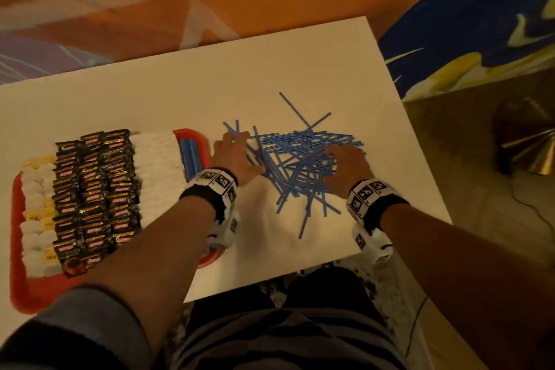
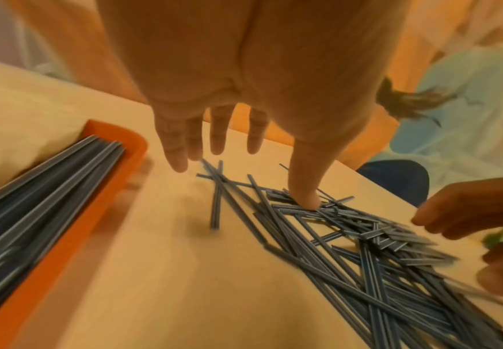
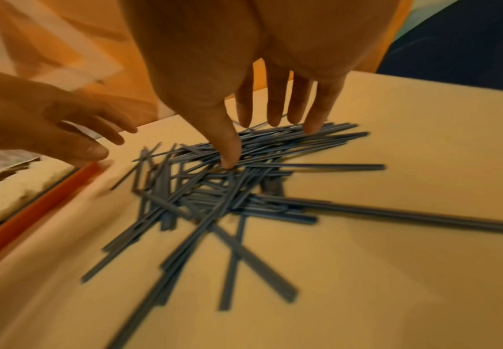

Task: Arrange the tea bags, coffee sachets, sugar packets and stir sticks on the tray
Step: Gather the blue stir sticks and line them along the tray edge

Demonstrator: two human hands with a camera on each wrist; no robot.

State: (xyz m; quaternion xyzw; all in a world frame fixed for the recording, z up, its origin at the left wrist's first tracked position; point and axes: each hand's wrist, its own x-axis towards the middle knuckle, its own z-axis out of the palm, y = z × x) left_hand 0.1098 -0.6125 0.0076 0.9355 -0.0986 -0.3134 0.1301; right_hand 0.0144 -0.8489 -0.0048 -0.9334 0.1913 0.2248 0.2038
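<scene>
A loose pile of blue stir sticks [image 1: 295, 164] [image 2: 373, 250] [image 3: 214, 189] lies crossed on the white table right of the red tray [image 1: 22, 294]. My left hand [image 1: 237, 152] [image 2: 244, 165] is spread flat over the pile's left side, thumb tip touching sticks. My right hand [image 1: 345, 162] [image 3: 262, 132] is spread over the pile's right side, thumb and fingertips on the sticks. Neither hand holds anything. The tray carries yellow-tagged tea bags [image 1: 37, 213], dark coffee sachets [image 1: 94, 189], white sugar packets [image 1: 157, 165] and a neat row of stir sticks [image 1: 190, 156] [image 2: 35, 189] at its right end.
The white table [image 1: 270, 69] ends just right of the pile and close in front of my arms. Beyond it lies a patterned orange and blue floor covering [image 1: 465, 39]. A brass-coloured cone-shaped object [image 1: 528, 141] and a thin cable sit on the floor at right.
</scene>
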